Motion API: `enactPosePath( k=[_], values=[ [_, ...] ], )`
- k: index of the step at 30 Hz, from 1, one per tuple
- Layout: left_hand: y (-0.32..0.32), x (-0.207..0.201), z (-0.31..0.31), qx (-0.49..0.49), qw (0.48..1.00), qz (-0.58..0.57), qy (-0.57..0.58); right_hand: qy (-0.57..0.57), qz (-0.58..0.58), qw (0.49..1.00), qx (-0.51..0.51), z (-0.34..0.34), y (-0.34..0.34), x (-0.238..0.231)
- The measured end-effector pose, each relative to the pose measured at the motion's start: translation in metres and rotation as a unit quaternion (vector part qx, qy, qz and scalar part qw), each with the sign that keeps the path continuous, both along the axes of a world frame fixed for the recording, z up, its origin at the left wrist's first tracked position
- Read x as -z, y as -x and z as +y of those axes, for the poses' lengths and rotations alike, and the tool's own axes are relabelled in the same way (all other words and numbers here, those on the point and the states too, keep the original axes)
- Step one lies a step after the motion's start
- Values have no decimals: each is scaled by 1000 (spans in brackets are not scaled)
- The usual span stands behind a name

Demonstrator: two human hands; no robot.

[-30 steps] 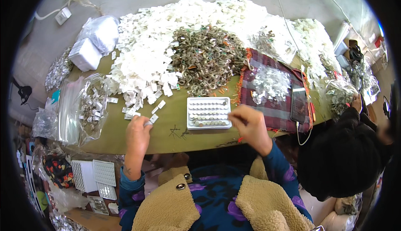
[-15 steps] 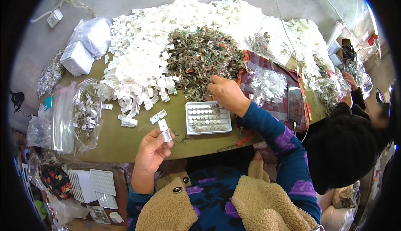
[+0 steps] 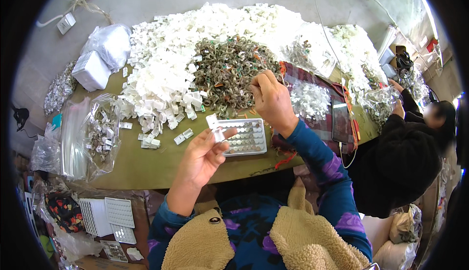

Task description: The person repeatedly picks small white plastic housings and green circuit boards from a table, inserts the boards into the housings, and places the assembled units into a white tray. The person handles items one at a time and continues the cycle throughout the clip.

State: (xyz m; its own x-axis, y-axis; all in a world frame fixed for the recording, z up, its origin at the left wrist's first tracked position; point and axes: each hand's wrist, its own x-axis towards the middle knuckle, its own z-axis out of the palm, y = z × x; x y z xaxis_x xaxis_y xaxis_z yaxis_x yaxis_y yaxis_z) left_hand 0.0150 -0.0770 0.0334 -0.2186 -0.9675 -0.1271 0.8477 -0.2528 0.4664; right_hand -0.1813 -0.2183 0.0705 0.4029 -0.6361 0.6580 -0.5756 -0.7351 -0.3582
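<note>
My left hand [image 3: 197,158] pinches a small white plastic case [image 3: 218,134], its lid lifted, at the left edge of a white tray [image 3: 265,146]. Rows of small round silvery pieces [image 3: 250,141] fill the tray. Over the near right side of a heap of small dark curled pieces [image 3: 229,69], my right hand [image 3: 275,103] has thumb and fingers drawn together; whatever is between the tips cannot be made out. Left of the tray another small white case [image 3: 183,136] lies on the olive tabletop [image 3: 141,167].
A large heap of white cases [image 3: 161,64] spreads behind. Clear small pieces [image 3: 310,99] lie on a plaid cloth [image 3: 293,72] beside a phone [image 3: 341,121]. Plastic bags [image 3: 75,138] and stacked white trays [image 3: 92,72] stand left. Another person [image 3: 400,157] works at the right.
My left hand has moved right and up with the white case, from beside the tray to over its left edge. My right hand has shifted slightly right and up.
</note>
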Motion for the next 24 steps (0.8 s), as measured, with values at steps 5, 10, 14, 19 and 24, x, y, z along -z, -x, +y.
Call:
enactPosePath(
  k=[5, 10, 14, 19, 24],
  values=[
    [23, 1, -32, -1, 999, 51, 4, 45, 8, 998, 41, 4, -8, 2],
    [26, 4, -43, -2, 998, 61, 2, 5, 22, 1000, 14, -13, -12, -16],
    [21, 1, -49, -12, 998, 58, 2, 35, -22, 999, 14, -26, -20, -25],
    [16, 5, -54, -27, 998, 54, -7, 2, -11, 1000, 1, -21, -27, -11],
    [9, 13, -53, -41, 997, 56, -32, -103, 6, 995, -10, -15, -39, -6]
  ],
)
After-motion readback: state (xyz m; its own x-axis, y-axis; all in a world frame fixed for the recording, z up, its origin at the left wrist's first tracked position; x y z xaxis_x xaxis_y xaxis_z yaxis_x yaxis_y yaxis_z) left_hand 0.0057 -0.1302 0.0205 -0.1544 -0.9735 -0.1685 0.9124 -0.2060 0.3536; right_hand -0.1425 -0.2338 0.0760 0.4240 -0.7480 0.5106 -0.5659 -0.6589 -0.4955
